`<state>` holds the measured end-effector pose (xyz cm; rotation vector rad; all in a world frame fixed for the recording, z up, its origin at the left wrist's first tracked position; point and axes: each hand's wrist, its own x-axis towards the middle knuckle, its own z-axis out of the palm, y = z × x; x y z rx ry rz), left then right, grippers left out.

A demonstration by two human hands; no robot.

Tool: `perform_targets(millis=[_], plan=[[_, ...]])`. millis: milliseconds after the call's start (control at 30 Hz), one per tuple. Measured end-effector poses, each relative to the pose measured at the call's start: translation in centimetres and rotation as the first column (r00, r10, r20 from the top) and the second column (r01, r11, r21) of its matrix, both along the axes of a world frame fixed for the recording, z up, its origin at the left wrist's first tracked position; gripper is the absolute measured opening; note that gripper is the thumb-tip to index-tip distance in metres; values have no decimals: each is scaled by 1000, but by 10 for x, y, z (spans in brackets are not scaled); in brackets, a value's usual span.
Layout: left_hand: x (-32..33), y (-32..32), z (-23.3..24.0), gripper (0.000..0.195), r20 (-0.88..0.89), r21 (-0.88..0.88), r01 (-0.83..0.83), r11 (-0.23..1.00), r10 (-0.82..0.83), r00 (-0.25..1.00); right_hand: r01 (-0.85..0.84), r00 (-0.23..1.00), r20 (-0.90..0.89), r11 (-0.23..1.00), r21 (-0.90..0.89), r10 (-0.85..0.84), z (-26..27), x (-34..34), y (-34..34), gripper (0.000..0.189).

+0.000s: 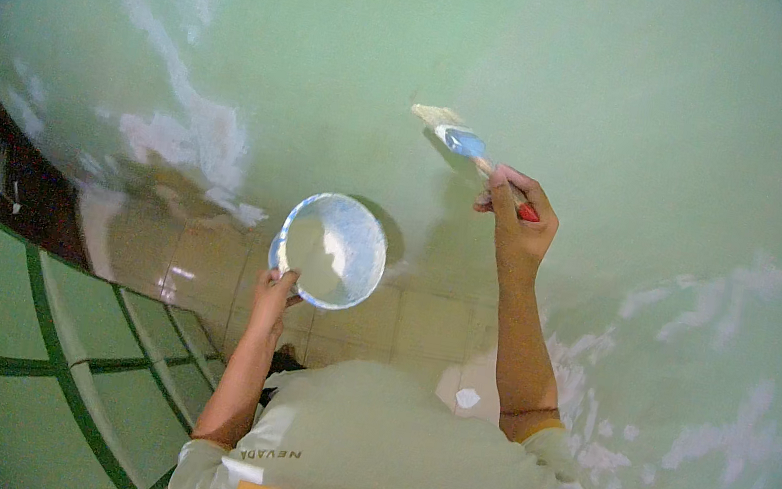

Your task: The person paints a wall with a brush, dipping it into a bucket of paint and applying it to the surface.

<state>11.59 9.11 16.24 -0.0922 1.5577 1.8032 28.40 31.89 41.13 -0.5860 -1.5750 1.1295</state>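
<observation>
My left hand (276, 289) grips the rim of a blue plastic bucket (369, 241), which is smeared with white paint. Pale liquid paint (310, 251) lies inside it, with a bright reflection on its surface. In my right hand (526, 215) is a flat paintbrush (461, 141) with a blue ferrule, a wooden handle and a red handle end. Its pale bristles point up and left, at or very near the green wall (356, 72); whether they touch it I cannot tell. The bucket is below and left of the brush.
Whitish filler patches (209, 141) mark the wall at left, and more patches (695, 442) lie at right. Beneath the bucket is a tiled floor (425, 318) with a small white scrap (467, 398). At left are a dark frame (36, 207) and green panels with dark bars (52, 330).
</observation>
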Motion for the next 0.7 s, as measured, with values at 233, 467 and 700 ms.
perform_targets(millis=[233, 467, 700], plan=[[7, -7, 25, 23, 7, -31, -16, 999, 16, 1000, 136, 879, 190, 611, 780, -438, 77, -19, 19, 17], [9, 1, 6, 23, -8, -19, -20, 1000, 20, 1000, 136, 816, 162, 457, 879, -554, 154, -26, 37, 23], [10, -1, 13, 23, 6, -6, -46, 999, 46, 999, 298, 815, -178, 135, 945, -551, 272, -37, 23, 24]])
